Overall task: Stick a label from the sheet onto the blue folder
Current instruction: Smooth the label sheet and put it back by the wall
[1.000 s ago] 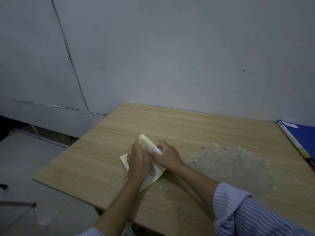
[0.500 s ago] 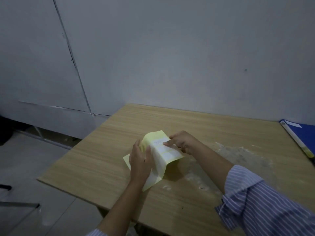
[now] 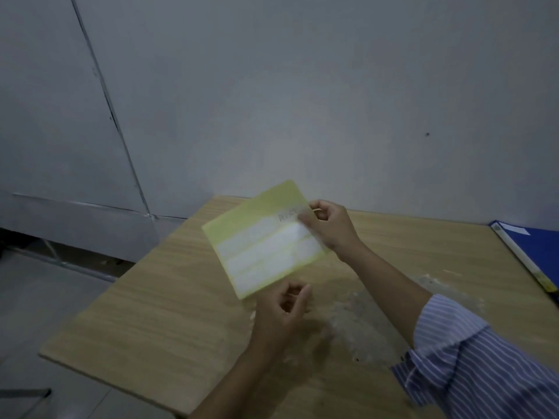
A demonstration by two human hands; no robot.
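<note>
right hand (image 3: 328, 228) pinches label sheet (image 3: 266, 237), left hand (image 3: 281, 309) loosely curled, over scuffed wooden table (image 3: 151, 313).

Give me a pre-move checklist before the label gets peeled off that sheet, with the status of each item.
1. Label sheet lifted off the table: ok.
2. Right hand pinching the sheet's far right corner: ok.
3. Left hand supporting the sheet: cannot tell; its fingers curl just under the lower edge.
4. Label corner already lifted: cannot tell, blurred.
5. Blue folder in view at the table's right edge: ok.
</note>
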